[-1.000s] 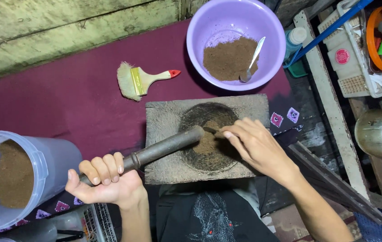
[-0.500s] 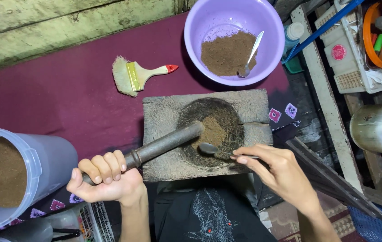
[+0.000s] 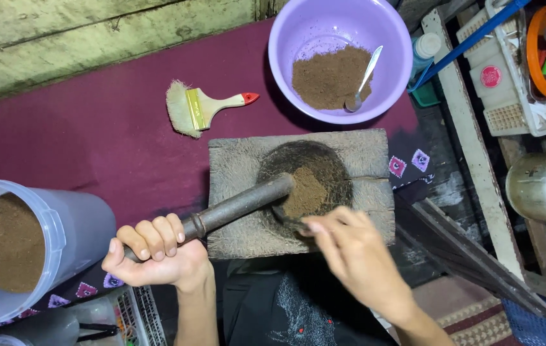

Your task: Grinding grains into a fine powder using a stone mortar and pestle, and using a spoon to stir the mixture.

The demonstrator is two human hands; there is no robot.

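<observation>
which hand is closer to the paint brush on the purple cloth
Left. The left hand grips the pestle handle below the brush. The right hand is farther off, at the mortar block's near edge, lower right of the brush.

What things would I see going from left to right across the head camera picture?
Clear tub of brown powder → left hand on the pestle → paintbrush → stone mortar → right hand → white crate → metal kettle.

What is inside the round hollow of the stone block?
The hollow holds brown powder and the pestle tip. The right hand covers its near edge, so that part is hidden.
</observation>
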